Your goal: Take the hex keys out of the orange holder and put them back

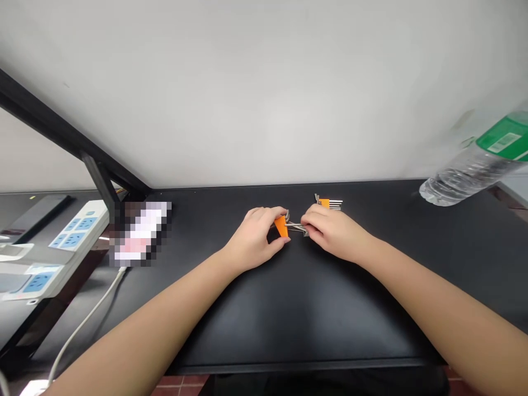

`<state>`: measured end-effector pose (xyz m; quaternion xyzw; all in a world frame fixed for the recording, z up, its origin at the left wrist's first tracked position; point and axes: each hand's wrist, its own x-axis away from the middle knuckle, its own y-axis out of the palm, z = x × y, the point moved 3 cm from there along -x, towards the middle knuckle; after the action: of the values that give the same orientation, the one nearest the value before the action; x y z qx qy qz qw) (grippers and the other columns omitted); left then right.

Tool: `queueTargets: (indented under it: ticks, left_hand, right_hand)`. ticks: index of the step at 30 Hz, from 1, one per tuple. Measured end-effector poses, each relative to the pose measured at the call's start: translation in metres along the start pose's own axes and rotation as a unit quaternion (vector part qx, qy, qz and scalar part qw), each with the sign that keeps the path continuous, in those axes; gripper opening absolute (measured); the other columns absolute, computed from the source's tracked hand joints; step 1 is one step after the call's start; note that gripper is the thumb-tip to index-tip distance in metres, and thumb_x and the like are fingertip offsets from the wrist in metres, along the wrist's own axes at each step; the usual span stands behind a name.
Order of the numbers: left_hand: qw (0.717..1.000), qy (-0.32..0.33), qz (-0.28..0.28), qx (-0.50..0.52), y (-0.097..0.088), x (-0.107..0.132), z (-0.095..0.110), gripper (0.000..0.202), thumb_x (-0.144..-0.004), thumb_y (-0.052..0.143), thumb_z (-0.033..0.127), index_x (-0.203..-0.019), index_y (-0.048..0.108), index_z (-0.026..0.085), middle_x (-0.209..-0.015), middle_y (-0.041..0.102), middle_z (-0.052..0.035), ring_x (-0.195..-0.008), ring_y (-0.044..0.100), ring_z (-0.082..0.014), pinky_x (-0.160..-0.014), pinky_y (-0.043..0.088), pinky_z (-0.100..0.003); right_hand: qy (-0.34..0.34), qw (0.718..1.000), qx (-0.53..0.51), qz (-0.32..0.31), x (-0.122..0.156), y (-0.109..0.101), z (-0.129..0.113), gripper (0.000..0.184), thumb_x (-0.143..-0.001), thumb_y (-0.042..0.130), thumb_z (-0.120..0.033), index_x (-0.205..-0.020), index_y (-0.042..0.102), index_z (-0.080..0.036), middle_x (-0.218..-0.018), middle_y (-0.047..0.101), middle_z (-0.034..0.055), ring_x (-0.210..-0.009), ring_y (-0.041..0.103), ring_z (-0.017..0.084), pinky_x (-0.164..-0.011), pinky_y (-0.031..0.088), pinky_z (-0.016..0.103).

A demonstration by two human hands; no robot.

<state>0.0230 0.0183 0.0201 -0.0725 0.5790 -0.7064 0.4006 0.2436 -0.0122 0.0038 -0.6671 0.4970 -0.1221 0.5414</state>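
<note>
Between the thumb and fingers of my left hand (260,235) is an orange hex key holder (282,226), raised on its edge. My right hand (330,228) pinches a silver hex key (294,225) whose other end meets the holder; whether it sits inside a hole I cannot tell. Several loose hex keys (306,232) lie on the black table just under and beside my right fingertips. Behind my right hand rests a second orange holder (325,203) with several hex keys through it, partly covered by the hand.
A clear water bottle (457,173) with a green label stands at the right. On the left are a pixelated phone-like object (142,231) with a white cable (88,316) and a white power strip (78,234). A black metal frame (101,181) rises there. The pale wall (280,99) borders the black table (289,308).
</note>
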Motion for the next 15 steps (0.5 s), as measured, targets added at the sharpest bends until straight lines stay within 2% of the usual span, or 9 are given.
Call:
queueTargets:
  ticks: [6, 11, 15]
  left_hand:
    - [1.000, -0.001, -0.017, 0.004, 0.0000, -0.0003, 0.0004, 0.053, -0.090, 0.074, 0.032, -0.136, 0.049, 0.027, -0.121, 0.072, -0.0053, -0.104, 0.069, -0.0232, -0.110, 0.049, -0.051]
    - [1.000, -0.002, -0.014, 0.001, -0.0003, 0.0001, 0.0001, 0.052, -0.091, 0.074, 0.033, -0.137, 0.049, 0.027, -0.122, 0.071, -0.0059, -0.110, 0.068, -0.0242, -0.109, 0.049, -0.049]
    - [1.000, -0.001, -0.022, 0.002, -0.0002, -0.0005, 0.0002, 0.052, -0.091, 0.074, 0.032, -0.136, 0.050, 0.026, -0.121, 0.071, -0.0062, -0.107, 0.068, -0.0239, -0.109, 0.049, -0.050]
  right_hand:
    - [0.004, 0.999, 0.021, -0.026, 0.0017, -0.0024, -0.0009, 0.023, -0.104, 0.044, -0.015, -0.108, 0.067, -0.020, -0.108, 0.065, 0.0090, -0.082, 0.062, 0.017, -0.070, 0.047, 0.030]
    - [0.022, 0.998, 0.045, -0.035, 0.0020, -0.0033, -0.0012, 0.025, -0.104, 0.043, -0.014, -0.108, 0.067, -0.019, -0.109, 0.064, 0.0093, -0.079, 0.060, 0.017, -0.067, 0.044, 0.030]
    - [0.009, 0.996, 0.078, -0.044, 0.0025, -0.0046, -0.0037, 0.027, -0.102, 0.043, -0.010, -0.109, 0.067, -0.017, -0.110, 0.063, 0.0097, -0.073, 0.055, 0.015, -0.063, 0.040, 0.030]
